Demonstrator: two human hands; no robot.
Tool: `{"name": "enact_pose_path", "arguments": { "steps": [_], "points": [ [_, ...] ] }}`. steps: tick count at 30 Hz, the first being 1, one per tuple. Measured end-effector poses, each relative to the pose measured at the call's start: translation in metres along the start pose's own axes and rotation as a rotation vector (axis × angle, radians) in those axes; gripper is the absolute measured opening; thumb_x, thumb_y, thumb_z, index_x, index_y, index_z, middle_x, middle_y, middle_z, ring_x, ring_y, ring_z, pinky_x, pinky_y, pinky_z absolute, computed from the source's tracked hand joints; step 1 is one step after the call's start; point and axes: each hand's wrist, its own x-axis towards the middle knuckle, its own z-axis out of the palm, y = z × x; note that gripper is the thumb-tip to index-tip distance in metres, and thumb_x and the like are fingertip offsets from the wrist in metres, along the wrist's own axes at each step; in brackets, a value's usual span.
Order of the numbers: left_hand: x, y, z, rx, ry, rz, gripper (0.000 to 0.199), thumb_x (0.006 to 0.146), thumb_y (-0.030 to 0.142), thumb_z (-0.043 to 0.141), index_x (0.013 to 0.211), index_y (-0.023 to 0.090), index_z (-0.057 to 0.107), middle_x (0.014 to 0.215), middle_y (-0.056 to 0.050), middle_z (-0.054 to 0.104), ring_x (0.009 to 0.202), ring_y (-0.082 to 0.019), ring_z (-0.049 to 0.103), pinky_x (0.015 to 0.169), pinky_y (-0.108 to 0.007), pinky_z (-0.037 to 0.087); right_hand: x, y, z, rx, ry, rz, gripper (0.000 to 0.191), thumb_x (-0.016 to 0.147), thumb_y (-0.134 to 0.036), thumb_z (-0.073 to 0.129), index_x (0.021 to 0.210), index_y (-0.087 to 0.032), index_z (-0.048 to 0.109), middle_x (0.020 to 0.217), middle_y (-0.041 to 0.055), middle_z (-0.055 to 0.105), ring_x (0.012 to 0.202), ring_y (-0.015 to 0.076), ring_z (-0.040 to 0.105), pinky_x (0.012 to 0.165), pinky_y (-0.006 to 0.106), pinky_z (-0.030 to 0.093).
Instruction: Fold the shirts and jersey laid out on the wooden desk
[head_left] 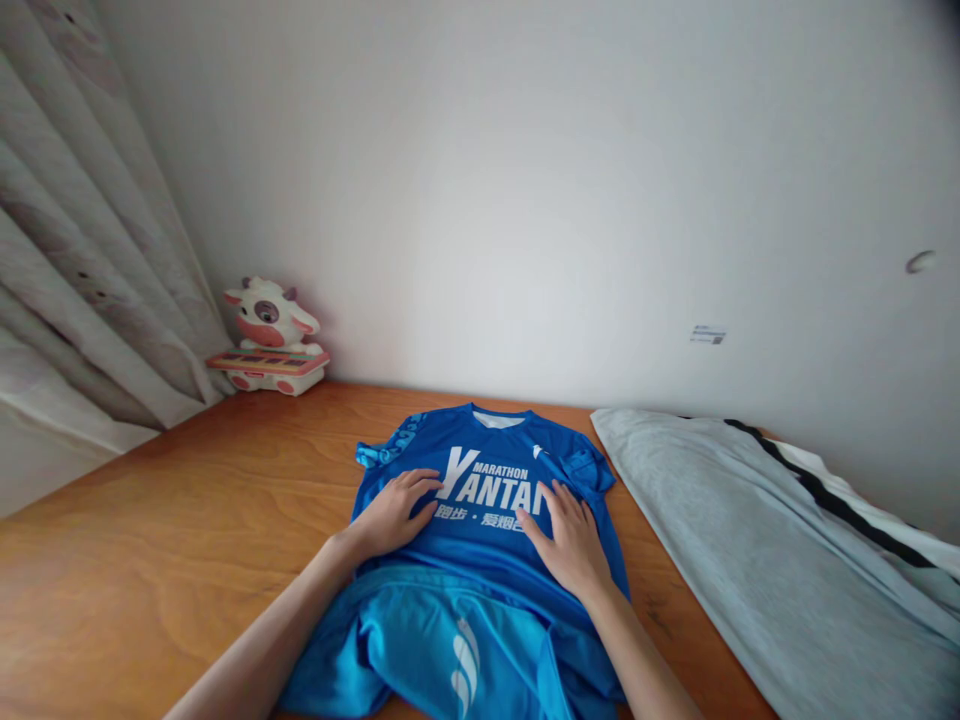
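Apparently, the blue short-sleeved fabric shirt with white lettering (480, 548), spread on the brown wooden surface (210, 510), is being smoothed. It is touched by the left hand (397, 512) and right hand (568, 540), both loosely spread, nothing gripped. Next, rumpled light-blue lower cloth (420, 635) would need straightening. Rightward room is limited by grey soft cloth (750, 530); the white-and-pink cow-shaped toy keyboard (274, 340) is left clear.

T-shirt (480, 560) on tabletop (187, 500), left hand (397, 510) and right hand (570, 540) on it, toy (271, 325) behind left, cloth (750, 530) at right
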Motion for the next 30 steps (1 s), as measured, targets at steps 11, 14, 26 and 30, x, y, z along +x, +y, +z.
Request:
{"name": "enact_pose_path", "arguments": {
  "steps": [11, 14, 26, 30],
  "points": [
    [-0.007, -0.049, -0.004, 0.073, 0.424, -0.437, 0.032, 0.091, 0.04, 0.051, 0.115, 0.023, 0.064, 0.128, -0.011, 0.064, 0.125, -0.03, 0.057, 0.111, -0.048, 0.043, 0.047, 0.07, -0.02, 0.175, 0.3, 0.307, 0.073, 0.09, -0.067, 0.035, 0.119, -0.005, 0.061, 0.11, 0.0249, 0.068, 0.098, 0.0311, 0.067, 0.092, 0.044, 0.05],
    [-0.003, -0.068, -0.007, 0.094, 0.514, -0.681, 0.043, 0.088, 0.043, 0.053, 0.123, 0.019, 0.06, 0.124, -0.015, 0.066, 0.125, -0.033, 0.055, 0.107, -0.048, 0.045, 0.052, 0.086, -0.027, -0.048, 0.282, 0.363, 0.081, 0.087, -0.072, 0.04, 0.122, -0.002, 0.06, 0.109, 0.0276, 0.067, 0.106, 0.0368, 0.064, 0.095, 0.048, 0.047],
    [0.002, -0.085, -0.014, 0.115, 0.295, -0.751, 0.036, 0.088, 0.053, 0.054, 0.099, 0.024, 0.072, 0.117, -0.01, 0.071, 0.115, -0.031, 0.062, 0.102, -0.044, 0.046, 0.048, 0.122, -0.021, -0.093, 0.234, 0.317, 0.054, 0.089, -0.051, 0.035, 0.11, -0.015, 0.069, 0.101, 0.018, 0.074, 0.09, 0.0317, 0.07, 0.081, 0.041, 0.052],
    [0.001, -0.087, -0.021, 0.087, 0.36, -0.804, 0.049, 0.092, 0.061, 0.043, 0.105, 0.019, 0.067, 0.108, -0.012, 0.074, 0.108, -0.031, 0.066, 0.097, -0.041, 0.048, 0.046, 0.12, -0.019, -0.042, 0.347, 0.284, 0.055, 0.084, -0.052, 0.041, 0.115, -0.014, 0.065, 0.11, 0.019, 0.072, 0.098, 0.0332, 0.068, 0.085, 0.043, 0.052]
  ]
}}
